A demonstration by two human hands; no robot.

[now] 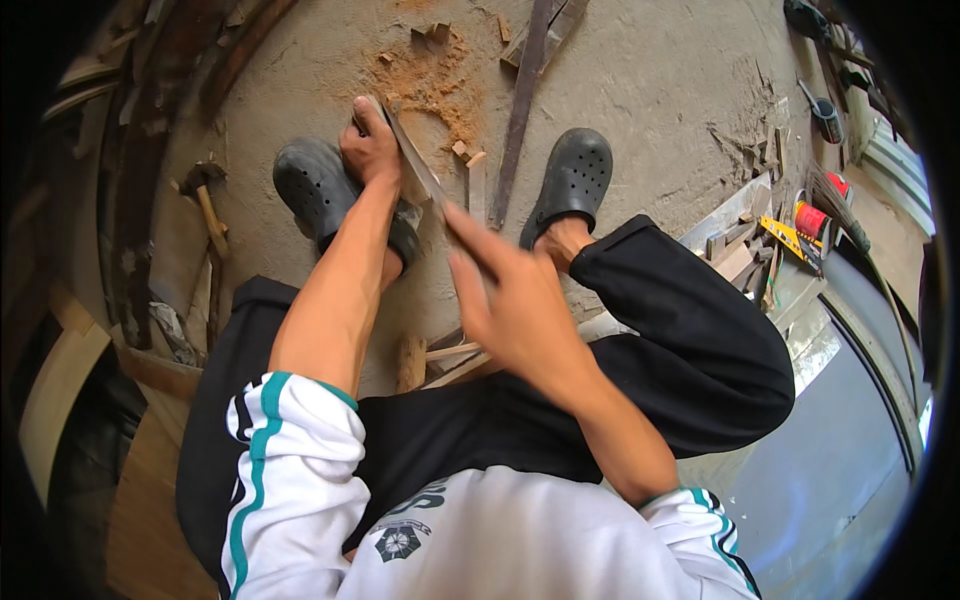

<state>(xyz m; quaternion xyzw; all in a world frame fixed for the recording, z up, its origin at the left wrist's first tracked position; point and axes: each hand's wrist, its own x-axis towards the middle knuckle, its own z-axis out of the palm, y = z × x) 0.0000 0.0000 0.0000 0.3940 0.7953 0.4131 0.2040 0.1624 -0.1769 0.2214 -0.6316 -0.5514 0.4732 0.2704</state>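
I am seeing my left hand (368, 145) gripping the far end of a thin wooden strip (418, 170) at twelve o'clock, my right hand (505, 295) closing on its near end, with sawdust (430, 85) suggesting that shaping is partway along.

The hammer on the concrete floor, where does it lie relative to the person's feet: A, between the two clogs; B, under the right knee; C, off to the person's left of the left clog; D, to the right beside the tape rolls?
C: the hammer with its wooden handle lies on the floor left of the left clog, away from the right clog.
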